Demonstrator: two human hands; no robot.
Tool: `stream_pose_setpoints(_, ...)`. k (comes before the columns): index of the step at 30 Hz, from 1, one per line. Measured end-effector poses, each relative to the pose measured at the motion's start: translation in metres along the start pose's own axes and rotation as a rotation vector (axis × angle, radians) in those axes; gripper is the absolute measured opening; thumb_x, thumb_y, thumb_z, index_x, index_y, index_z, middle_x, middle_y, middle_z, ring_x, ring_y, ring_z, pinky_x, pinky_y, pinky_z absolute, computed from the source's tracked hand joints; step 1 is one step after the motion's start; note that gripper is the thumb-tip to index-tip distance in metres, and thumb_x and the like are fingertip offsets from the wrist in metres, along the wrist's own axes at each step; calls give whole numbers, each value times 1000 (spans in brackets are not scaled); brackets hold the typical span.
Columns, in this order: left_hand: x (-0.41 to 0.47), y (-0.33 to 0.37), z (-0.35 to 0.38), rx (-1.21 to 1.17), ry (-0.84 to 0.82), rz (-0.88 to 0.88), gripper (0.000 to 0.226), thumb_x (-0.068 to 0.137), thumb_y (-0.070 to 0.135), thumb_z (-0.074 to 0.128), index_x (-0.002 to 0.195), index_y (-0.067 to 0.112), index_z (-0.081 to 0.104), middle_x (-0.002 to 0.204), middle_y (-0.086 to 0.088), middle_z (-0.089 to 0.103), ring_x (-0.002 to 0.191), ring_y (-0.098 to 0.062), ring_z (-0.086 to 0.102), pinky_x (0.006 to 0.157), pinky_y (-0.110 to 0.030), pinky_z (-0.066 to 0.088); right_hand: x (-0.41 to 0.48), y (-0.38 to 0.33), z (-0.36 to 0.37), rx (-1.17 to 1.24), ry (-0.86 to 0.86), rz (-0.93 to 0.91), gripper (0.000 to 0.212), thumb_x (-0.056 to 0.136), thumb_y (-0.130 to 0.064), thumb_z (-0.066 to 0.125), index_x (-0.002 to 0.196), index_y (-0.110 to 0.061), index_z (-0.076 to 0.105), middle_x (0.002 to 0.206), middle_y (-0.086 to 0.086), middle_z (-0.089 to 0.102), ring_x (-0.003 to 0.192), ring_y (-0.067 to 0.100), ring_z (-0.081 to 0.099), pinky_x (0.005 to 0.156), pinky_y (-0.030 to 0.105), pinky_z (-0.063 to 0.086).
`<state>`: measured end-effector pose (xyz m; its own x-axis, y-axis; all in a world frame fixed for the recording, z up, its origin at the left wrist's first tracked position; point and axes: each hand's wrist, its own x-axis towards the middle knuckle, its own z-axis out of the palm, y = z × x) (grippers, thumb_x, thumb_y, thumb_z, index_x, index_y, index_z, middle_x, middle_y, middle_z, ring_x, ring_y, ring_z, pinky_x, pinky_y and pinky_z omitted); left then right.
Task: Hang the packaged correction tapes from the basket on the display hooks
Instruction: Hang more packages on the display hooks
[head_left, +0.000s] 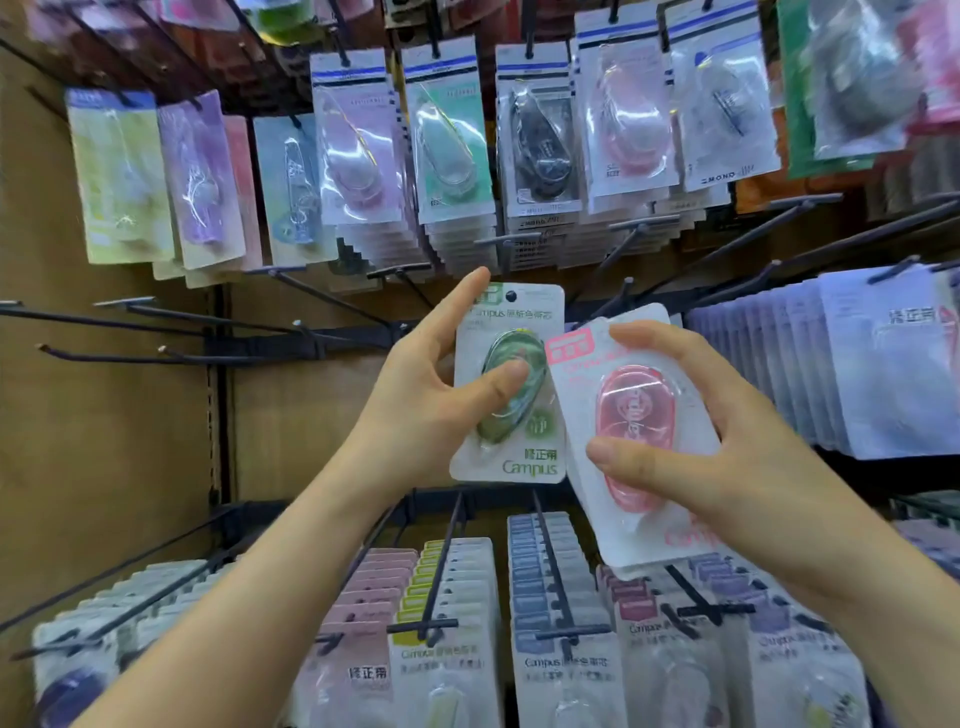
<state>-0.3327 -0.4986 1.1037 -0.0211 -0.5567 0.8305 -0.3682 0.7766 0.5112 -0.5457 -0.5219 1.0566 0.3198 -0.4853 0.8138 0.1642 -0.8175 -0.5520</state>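
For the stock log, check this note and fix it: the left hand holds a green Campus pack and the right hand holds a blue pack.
One colour is wrong. The right hand holds a pink pack, not a blue one, as the head view shows. The rest stands: the left hand holds the green Campus pack.

Green-and-white packet (511, 384) – pink-and-white packet (636, 441) – black hooks (156, 358).
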Motion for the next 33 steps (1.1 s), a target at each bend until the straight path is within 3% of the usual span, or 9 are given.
stream_pose_setpoints(4, 8, -4, 0, 43, 19, -56, 77, 86, 12, 71, 152, 21, 33, 123, 5, 67, 106, -8, 68, 89, -28, 57, 5, -6, -6, -8, -23, 22, 49, 66, -29, 80, 107, -50, 64, 100, -25, 68, 84, -4, 67, 59, 9, 50)
stream_pose_setpoints(7, 14, -13, 3, 104, 13, -123, 75, 87, 20, 71, 151, 32, 33, 127, 4, 65, 109, -10, 67, 90, -30, 57, 15, 0, -10, -77, -33, 69, 44, 73, -26, 82, 107, -47, 64, 97, -24, 66, 77, -9, 63, 50, 7, 44)
stream_pose_setpoints(11, 22, -24, 3, 107, -10, -246, 69, 88, 17, 72, 137, 50, 37, 119, -2, 66, 100, -17, 71, 77, -37, 62, 29, 19, -6, -219, -29, 127, 48, 76, -31, 82, 113, -51, 58, 115, -21, 59, 95, -1, 62, 68, 17, 50)
stream_pose_setpoints(14, 22, -30, -2, 59, -35, -282, 72, 86, 0, 69, 132, 49, 42, 116, -5, 66, 98, -22, 72, 78, -45, 61, 35, 34, -7, -265, -34, 168, 58, 79, -30, 80, 120, -55, 48, 119, -21, 54, 104, 5, 59, 75, 22, 52)
stream_pose_setpoints(20, 40, -63, 6, 180, 43, -342, 49, 90, 12, 69, 127, 37, 51, 106, -6, 70, 88, -21, 74, 69, -42, 63, 45, 52, -11, -219, -18, 270, 79, 83, -21, 78, 135, -56, 29, 110, -26, 47, 92, 1, 57, 53, 6, 47)
stream_pose_setpoints(26, 89, -118, 1, 288, 75, -393, 55, 90, 11, 70, 137, 30, 50, 119, -12, 68, 96, -25, 71, 83, -45, 60, 58, 55, -6, -135, 89, 337, 107, 80, -18, 81, 148, -55, 7, 130, -10, 49, 108, 18, 60, 75, 30, 55)
stream_pose_setpoints(28, 101, -132, 3, 319, 68, -411, 55, 91, 10, 68, 138, 29, 50, 125, -13, 65, 103, -28, 69, 88, -46, 58, 61, 58, -4, -57, 125, 343, 99, 78, -18, 83, 148, -47, 20, 126, -10, 57, 108, 18, 63, 81, 35, 57)
stream_pose_setpoints(31, 111, -144, 4, 416, 89, -388, 56, 91, 14, 69, 141, 30, 50, 128, -8, 64, 106, -26, 66, 90, -38, 57, 62, 66, -2, 57, 106, 372, 58, 77, -17, 83, 128, -28, 57, 111, -3, 73, 98, 19, 72, 86, 41, 59)
stream_pose_setpoints(33, 114, -146, 4, 476, 83, -363, 56, 91, 17, 68, 142, 30, 48, 132, -6, 62, 108, -24, 65, 85, -31, 55, 60, 70, -1, 104, 83, 383, 48, 78, -16, 82, 121, -24, 63, 105, -1, 76, 95, 20, 73, 87, 42, 59)
